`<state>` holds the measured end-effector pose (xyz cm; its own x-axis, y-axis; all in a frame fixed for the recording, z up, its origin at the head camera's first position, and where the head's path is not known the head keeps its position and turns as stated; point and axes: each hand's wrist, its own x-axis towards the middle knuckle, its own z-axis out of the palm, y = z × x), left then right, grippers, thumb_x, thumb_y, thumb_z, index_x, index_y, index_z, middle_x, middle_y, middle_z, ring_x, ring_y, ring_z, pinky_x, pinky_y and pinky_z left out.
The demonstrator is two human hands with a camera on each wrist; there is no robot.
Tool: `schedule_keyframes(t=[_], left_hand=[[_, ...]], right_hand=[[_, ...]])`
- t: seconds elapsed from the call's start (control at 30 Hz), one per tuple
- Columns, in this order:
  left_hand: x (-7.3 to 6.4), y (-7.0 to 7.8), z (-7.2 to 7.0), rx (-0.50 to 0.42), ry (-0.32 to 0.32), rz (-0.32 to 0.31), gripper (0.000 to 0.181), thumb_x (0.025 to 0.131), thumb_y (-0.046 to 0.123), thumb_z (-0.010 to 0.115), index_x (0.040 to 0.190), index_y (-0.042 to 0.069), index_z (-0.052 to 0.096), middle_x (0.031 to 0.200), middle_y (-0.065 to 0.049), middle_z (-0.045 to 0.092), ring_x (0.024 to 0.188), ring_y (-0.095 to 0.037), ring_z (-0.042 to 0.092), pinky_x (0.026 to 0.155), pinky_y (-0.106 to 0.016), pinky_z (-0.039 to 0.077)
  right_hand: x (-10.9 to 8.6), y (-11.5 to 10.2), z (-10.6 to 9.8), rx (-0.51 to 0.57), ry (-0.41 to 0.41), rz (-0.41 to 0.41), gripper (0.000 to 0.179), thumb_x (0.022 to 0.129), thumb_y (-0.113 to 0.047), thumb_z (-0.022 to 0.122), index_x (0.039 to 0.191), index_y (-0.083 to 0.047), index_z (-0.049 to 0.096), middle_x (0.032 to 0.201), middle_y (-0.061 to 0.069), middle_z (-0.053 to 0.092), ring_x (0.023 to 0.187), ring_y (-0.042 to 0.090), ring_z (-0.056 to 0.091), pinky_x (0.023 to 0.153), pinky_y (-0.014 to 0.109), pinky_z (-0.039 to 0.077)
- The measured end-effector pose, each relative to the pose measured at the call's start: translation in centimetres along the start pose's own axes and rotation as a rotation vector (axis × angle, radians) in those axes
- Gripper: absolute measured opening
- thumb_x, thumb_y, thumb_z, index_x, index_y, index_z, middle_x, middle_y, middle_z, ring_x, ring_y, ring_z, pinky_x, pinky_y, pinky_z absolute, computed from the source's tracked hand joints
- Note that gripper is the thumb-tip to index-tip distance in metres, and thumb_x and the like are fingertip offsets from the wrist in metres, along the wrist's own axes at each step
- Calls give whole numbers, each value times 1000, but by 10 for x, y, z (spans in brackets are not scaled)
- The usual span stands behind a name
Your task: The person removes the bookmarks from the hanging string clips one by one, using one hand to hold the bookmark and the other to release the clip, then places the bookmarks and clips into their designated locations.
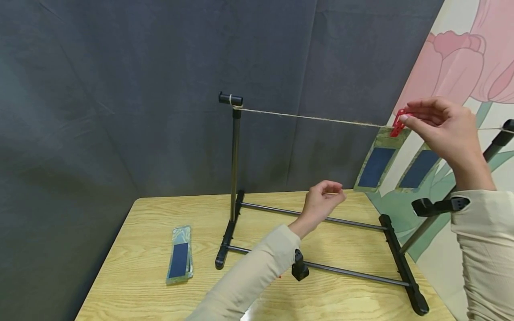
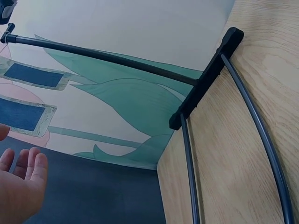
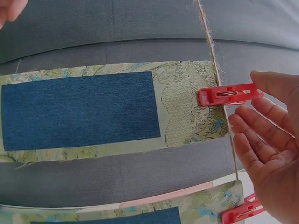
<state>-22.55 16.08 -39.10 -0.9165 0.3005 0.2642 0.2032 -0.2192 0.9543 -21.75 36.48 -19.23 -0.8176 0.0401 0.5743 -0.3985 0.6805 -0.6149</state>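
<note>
My right hand [image 1: 451, 129] is raised at the twine line [image 1: 313, 117]. Its thumb and index finger pinch the handle end of a red clothespin [image 3: 229, 94]. The clothespin's jaws are over the twine and the top edge of a green patterned fabric strip [image 3: 182, 98] with a dark blue rectangle. That strip hangs from the line. Beside it hangs a second, similar strip [image 1: 419, 167] with its own red clothespin [image 3: 240, 212]. Lower down, my left hand [image 1: 321, 200] hovers in the air with loosely bent fingers, holding nothing.
The twine is tied between the posts of a black metal stand [image 1: 234, 165] on a wooden table [image 1: 132, 249]. More patterned strips [image 1: 179, 256] lie stacked at the table's left. A grey curtain [image 1: 160, 89] and a flower-painted wall [image 1: 453, 67] stand behind.
</note>
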Motion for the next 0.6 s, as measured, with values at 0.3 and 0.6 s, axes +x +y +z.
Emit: schedule_keyframes(t=[0.3, 0.6], left_hand=[[2, 3, 7, 8, 11, -1, 19, 87, 7, 73, 105, 10, 70, 93, 5, 67, 81, -2, 64, 70, -19, 54], [2, 0, 13, 7, -3, -12, 27, 87, 5, 72, 113, 9, 69, 103, 2, 68, 87, -1, 64, 72, -18, 53]], right_hand=[[0, 2, 3, 17, -6, 16, 30, 91, -14, 69, 120, -11, 67, 95, -19, 65, 85, -5, 61, 69, 3, 44], [-2, 2, 4, 13, -5, -5, 26, 93, -15, 67, 119, -13, 68, 96, -21, 65, 86, -6, 61, 71, 3, 44]])
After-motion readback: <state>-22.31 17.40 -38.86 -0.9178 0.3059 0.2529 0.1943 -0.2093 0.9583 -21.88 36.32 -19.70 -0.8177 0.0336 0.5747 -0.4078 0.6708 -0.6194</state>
